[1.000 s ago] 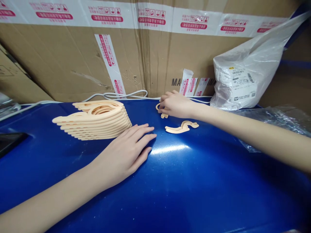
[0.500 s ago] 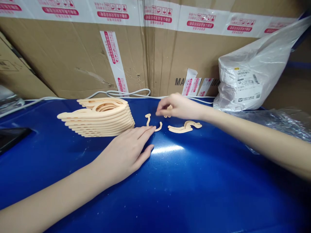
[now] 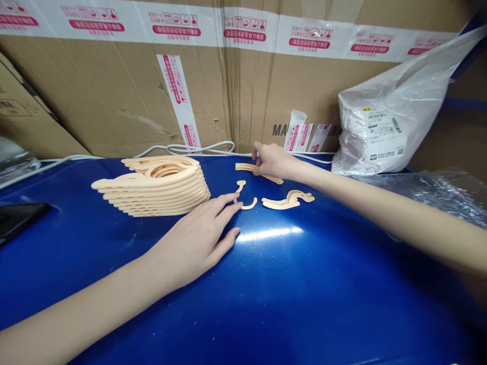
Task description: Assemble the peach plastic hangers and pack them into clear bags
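Observation:
My left hand (image 3: 201, 230) lies flat with its fingers stretched out. Its fingertips rest on a thin, pale, curved piece (image 3: 249, 205) with a knobbed upper end; part of that piece is under the fingers. Farther back, my right hand (image 3: 273, 160) has curled fingers around a pair of pale, slim strips (image 3: 244, 166), whose ends show on either side. Close by on the right lie a few wavy pale pieces (image 3: 281, 204), partly overlapping. Left of the hands stands a neat stack of pale, curved, flat pieces with an oval opening (image 3: 152, 195).
A large taped cardboard box (image 3: 133, 101) backs the blue tabletop (image 3: 266, 294). A white cable (image 3: 171, 148) runs along its foot. At the right are a labelled white plastic bag (image 3: 380, 126) and clear plastic film (image 3: 437, 195). A dark flat object (image 3: 23, 218) lies at the left.
The slim strips now show lengthwise beneath my right hand, which has shifted slightly back. The knobbed curved piece has turned a little under my left fingertips.

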Demonstrator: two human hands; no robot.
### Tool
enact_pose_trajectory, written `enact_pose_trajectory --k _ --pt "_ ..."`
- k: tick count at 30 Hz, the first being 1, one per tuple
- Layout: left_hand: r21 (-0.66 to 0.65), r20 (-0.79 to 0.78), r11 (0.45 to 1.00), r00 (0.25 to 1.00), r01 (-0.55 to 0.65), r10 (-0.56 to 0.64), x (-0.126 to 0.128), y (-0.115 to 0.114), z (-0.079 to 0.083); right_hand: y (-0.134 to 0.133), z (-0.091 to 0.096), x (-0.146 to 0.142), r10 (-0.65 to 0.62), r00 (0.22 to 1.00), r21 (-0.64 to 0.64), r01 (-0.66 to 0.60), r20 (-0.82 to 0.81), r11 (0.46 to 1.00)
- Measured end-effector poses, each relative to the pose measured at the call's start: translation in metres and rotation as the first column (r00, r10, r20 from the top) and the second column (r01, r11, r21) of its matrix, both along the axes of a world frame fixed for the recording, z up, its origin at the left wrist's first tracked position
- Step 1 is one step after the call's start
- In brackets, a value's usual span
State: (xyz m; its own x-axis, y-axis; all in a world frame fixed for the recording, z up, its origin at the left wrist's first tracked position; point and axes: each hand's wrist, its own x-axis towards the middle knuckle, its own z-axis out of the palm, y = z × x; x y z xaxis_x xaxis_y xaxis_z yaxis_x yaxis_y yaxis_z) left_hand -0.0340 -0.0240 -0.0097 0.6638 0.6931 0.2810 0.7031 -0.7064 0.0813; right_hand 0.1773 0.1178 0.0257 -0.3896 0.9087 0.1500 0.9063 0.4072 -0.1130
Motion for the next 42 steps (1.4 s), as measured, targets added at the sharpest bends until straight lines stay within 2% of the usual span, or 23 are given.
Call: enact_pose_trajectory --k 4,7,9,12,16,20,24,30,42 --pt "0.056 0.069 0.998 0.997 -0.021 0.017 0.001 -0.003 0.003 -0.015 0.009 0.005 0.111 0.989 0.074 -0.104 -0.094 0.992" --pt "0.067 0.193 0.995 0.98 -0.072 0.058 0.002 -0.006 0.008 -0.049 0.019 0.015 0.282 0.937 0.17 -0.25 -0.207 0.953" --pt "0.034 0.272 0.996 0.96 -0.085 0.073 0.002 -0.007 0.009 -0.08 0.02 0.024 0.334 0.907 0.134 -0.309 -0.256 0.942" --pt "-0.07 0.337 0.998 0.941 0.007 0.017 0.004 -0.009 0.009 -0.124 0.009 0.034 0.365 0.875 0.002 -0.384 -0.319 0.923" --pt "-0.16 0.314 0.977 0.946 0.14 -0.084 0.01 -0.012 0.008 -0.156 -0.01 0.041 0.406 0.877 0.042 -0.41 -0.257 0.911" --pt "-0.163 0.261 0.97 0.956 0.182 -0.135 0.014 -0.014 0.008 -0.16 -0.019 0.045 0.433 0.862 0.039 -0.439 -0.264 0.898" --pt "-0.184 0.232 0.966 0.963 0.18 -0.135 0.015 -0.011 0.008 -0.156 -0.023 0.05 0.427 0.854 0.003 -0.446 -0.296 0.895" --pt "-0.173 0.209 0.973 0.971 0.153 -0.115 0.013 -0.01 0.008 -0.15 -0.027 0.056 0.518 0.802 0.01 -0.539 -0.297 0.842" --pt "-0.186 0.164 0.975 0.983 0.118 -0.088 0.013 -0.011 0.009 -0.149 -0.029 0.056 0.523 0.807 0.038 -0.534 -0.274 0.845"
